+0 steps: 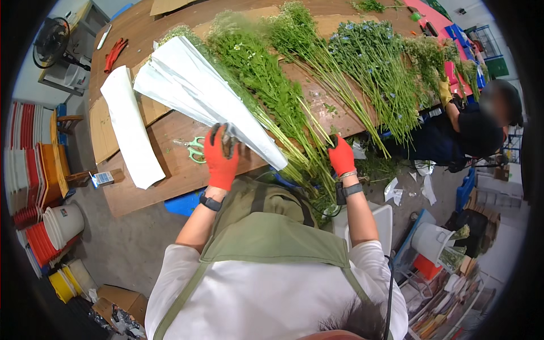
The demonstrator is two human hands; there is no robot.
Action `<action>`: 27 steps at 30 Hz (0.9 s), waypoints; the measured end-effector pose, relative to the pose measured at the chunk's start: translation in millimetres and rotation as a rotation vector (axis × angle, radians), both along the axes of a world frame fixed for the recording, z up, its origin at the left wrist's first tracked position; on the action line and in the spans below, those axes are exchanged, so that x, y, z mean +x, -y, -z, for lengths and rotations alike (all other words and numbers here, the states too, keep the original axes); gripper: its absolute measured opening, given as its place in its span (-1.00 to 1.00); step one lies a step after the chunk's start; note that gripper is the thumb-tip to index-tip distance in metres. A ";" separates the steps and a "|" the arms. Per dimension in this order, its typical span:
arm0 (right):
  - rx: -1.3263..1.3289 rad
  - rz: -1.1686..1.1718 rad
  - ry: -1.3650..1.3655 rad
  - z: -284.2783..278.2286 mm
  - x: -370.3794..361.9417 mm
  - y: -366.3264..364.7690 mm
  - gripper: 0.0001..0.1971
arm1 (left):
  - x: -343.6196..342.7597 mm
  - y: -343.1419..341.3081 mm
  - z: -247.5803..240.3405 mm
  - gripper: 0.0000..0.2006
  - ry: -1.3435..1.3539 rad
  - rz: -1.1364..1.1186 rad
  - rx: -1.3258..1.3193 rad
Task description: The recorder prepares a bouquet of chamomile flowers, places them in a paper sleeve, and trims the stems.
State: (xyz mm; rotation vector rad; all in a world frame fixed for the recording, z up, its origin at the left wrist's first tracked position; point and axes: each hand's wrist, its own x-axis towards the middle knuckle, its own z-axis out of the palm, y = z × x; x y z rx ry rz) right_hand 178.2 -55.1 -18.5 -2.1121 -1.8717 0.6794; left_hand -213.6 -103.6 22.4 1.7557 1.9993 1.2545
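A white paper sleeve (195, 90) lies slantwise on the table around a bunch of stems, whose cut ends stick out at its lower tip. At the sleeve's left edge is my left hand (220, 161), in a red glove with a dark palm, its fingers loosely bent and thumb apart, with nothing seen in it. My right hand (341, 157), gloved alike, pinches a green stem (315, 122) at the table's near edge. Leafy green stems with small white flowers (249, 62) spread between the sleeve and that hand. Green-handled scissors (196, 149) lie left of my left hand.
Rolled white paper (130, 130) lies on cardboard at the left. Further right are blue-flowered stems (371, 62). Red gloves (115, 55) rest at the far left. A co-worker (476, 122) stands at the right. Buckets (63, 224) stand on the floor, lower left.
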 end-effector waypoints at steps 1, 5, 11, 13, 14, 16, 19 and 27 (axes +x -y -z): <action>0.005 -0.014 -0.005 -2.7 -1.4 -3.1 -0.45 | 8.9 -6.2 -5.5 -0.49 0.059 0.078 0.017; -0.210 0.126 -0.727 22.0 -11.5 -36.3 -0.62 | 42.3 -20.7 -10.7 -0.66 0.296 0.275 -0.082; -0.169 0.116 -0.628 -58.4 -54.4 -67.8 -0.68 | 91.7 -72.8 -6.8 -0.66 -0.028 0.560 0.039; 0.694 0.026 -0.061 -92.6 -55.6 -50.6 -0.68 | 93.5 -84.8 6.0 -0.66 -0.037 0.546 0.068; 0.671 0.073 -0.145 -119.1 -55.7 -37.8 -0.68 | 93.8 -88.4 8.5 -0.66 0.254 0.511 -0.094; 0.632 0.082 -0.105 -129.5 -38.8 -16.4 -0.70 | 91.6 -101.2 12.3 -0.59 0.656 0.474 -0.347; 0.451 -0.105 -0.008 -125.3 -15.9 25.2 -0.70 | 97.3 -119.2 29.1 -0.50 1.384 0.415 -0.440; 0.020 0.117 -0.660 -82.5 46.1 91.5 -0.60 | 62.7 -268.8 -25.6 0.02 1.738 0.578 -0.375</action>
